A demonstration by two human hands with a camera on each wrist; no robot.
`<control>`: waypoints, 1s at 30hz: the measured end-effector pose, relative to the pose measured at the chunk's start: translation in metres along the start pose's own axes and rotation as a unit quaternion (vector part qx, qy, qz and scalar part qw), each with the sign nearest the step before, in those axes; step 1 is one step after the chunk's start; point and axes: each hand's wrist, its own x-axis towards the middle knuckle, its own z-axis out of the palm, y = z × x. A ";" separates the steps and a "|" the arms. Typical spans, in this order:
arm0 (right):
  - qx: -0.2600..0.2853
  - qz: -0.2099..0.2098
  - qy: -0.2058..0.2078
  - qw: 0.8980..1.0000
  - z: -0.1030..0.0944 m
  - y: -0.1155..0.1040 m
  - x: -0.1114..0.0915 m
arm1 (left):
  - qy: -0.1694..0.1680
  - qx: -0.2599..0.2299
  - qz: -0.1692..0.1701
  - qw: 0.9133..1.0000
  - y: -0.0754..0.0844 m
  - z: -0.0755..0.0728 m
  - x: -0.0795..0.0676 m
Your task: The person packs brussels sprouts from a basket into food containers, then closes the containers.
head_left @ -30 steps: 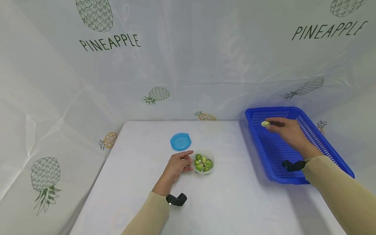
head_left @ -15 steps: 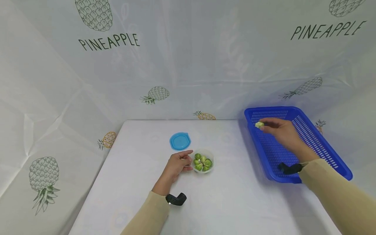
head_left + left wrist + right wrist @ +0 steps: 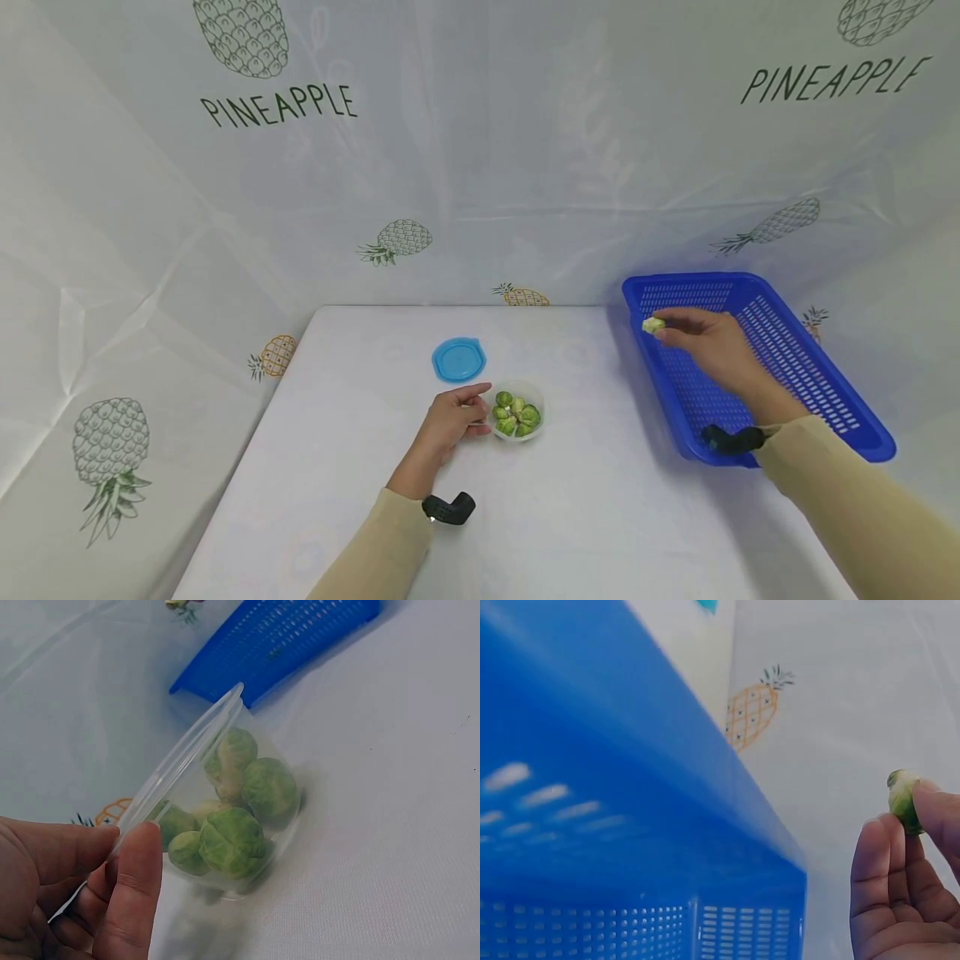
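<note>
Several Brussels sprouts [image 3: 233, 841] lie in a round translucent plastic container [image 3: 285, 851] on the white table. My left hand [image 3: 450, 421] holds the container at its left side, fingertips at the rim in the left wrist view. Up over the left side of the blue basket [image 3: 806, 358], my right hand [image 3: 705, 346] pinches a single Brussels sprout [image 3: 653, 325] between thumb and fingers. The same sprout [image 3: 904, 802] shows pale at one end and green at the other in the right wrist view.
Behind the container lies a light blue lid [image 3: 459, 360], flat on the table. The basket has slotted walls and stands at the table's right side. A white sheet with pineapple prints [image 3: 405, 237] hangs behind and at both sides.
My right hand has moved left with the Brussels sprout, from over the basket's inside to near its left rim. The left hand and the container have stayed in place.
</note>
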 end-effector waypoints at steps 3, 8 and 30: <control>0.004 -0.003 -0.001 1.000 0.004 -0.002 -0.003 | 0.002 0.000 -0.003 1.000 0.001 0.001 -0.001; 0.025 -0.001 -0.007 1.000 0.013 -0.005 -0.008 | 0.005 0.000 -0.007 1.000 0.002 0.002 -0.002; 0.094 -0.030 -0.028 0.995 0.055 -0.015 -0.017 | 0.009 -0.005 -0.012 1.000 0.001 0.004 -0.001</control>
